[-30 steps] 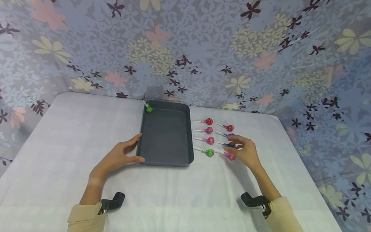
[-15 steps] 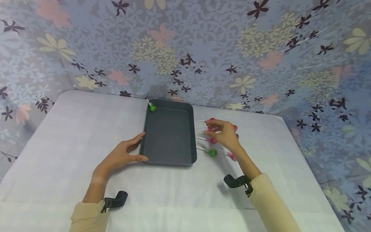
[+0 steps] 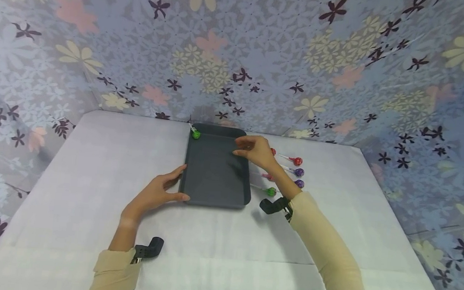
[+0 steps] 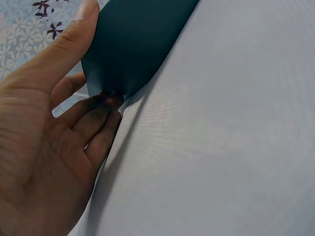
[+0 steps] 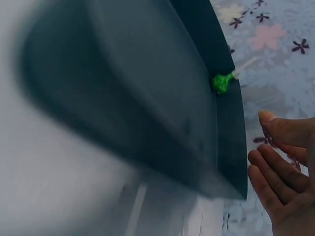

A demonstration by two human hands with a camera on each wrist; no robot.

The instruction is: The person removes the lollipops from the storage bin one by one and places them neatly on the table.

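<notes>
A dark grey rectangular tray [image 3: 214, 180] lies on the white cloth. At its near left corner, my left hand [image 3: 154, 199] holds it, thumb at the front edge and fingers along the left wall. A green-wrapped lollipop [image 3: 196, 134] rests in the far left corner, its stick poking over the rim. Above the tray's right edge hovers my right hand [image 3: 256, 151], thumb and fingers bent with a gap between them. In the right wrist view, no lollipop shows in that hand [image 5: 285, 172].
Right of the tray, several lollipops lie in two columns, among them a red one [image 3: 297, 161], a purple one [image 3: 299, 172] and a green one [image 3: 271, 191]. My right forearm covers part of them. Behind the table [image 3: 207, 239] stands a flower-patterned backdrop [image 3: 232, 48].
My right hand has moved left from over the right column of lollipops to the tray's right edge. My left hand stays at the tray's corner. The head view has shifted slightly.
</notes>
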